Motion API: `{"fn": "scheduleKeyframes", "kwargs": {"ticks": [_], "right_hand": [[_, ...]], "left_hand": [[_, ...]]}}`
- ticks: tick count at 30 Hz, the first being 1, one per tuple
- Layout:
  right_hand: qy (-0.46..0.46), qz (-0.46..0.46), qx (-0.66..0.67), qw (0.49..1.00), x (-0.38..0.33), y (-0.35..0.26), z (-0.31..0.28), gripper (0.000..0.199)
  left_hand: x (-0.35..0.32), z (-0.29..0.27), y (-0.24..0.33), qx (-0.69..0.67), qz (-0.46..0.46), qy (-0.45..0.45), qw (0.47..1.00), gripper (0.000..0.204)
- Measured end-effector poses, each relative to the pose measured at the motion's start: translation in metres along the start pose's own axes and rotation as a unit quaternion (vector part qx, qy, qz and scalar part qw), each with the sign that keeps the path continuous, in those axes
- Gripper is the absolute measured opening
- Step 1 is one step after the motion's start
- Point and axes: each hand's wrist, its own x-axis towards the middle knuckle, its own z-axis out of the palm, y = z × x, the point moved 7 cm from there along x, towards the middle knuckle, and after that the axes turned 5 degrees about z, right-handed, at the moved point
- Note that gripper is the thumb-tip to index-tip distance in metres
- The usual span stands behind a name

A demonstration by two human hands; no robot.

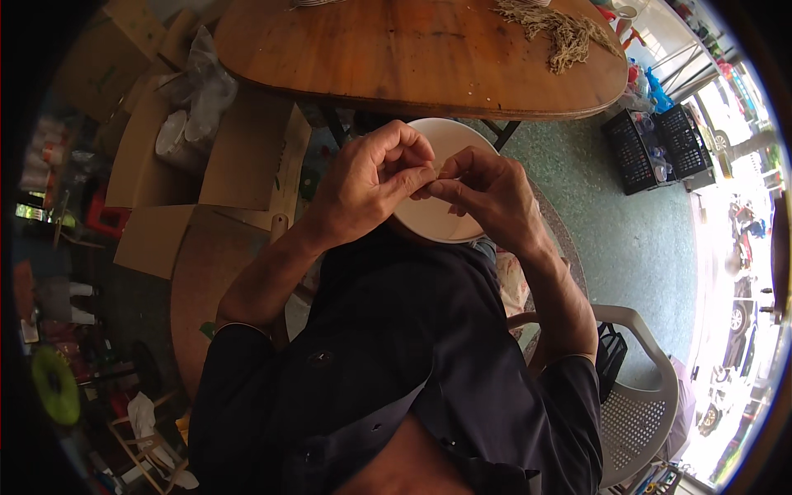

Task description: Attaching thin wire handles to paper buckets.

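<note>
Both hands meet fingertip to fingertip above a round white tub (412,221) at my lap. My left hand (363,181) is closed, its thumb and forefinger pinched together around something small and pale. Against it, my right hand (491,194) also pinches with thumb and forefinger, the other fingers curled. The bit between the fingertips is too small to name, and the fingers partly hide it. Some of the tub's pale inside shows beneath the hands.
A wooden table (412,58) stands ahead, with a tangled heap of beige dried strands (565,41) at its right. An open cardboard box (247,157) with plastic inside is on the left. Black crates (639,157) stand at the right, and a grey plastic chair (635,412) is at lower right.
</note>
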Motion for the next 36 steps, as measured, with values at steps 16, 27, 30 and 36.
{"fn": "scheduleKeyframes", "kwargs": {"ticks": [16,27,30,36], "right_hand": [[0.055,-0.011,0.001,0.998,-0.005,-0.003,0.007,0.019],[0.131,-0.032,-0.076,0.988,-0.009,-0.003,0.006,0.015],[0.138,-0.040,-0.098,0.985,-0.008,-0.002,0.006,0.015],[0.132,-0.083,-0.135,0.979,-0.008,-0.004,0.009,0.014]], "left_hand": [[-0.002,-0.003,0.004,0.070,0.040,0.041,0.996,0.011],[-0.005,-0.005,0.004,0.179,0.101,0.089,0.975,0.008],[-0.005,-0.005,0.007,0.203,0.113,0.091,0.969,0.009],[-0.006,-0.006,0.009,0.214,0.106,0.086,0.967,0.009]]}}
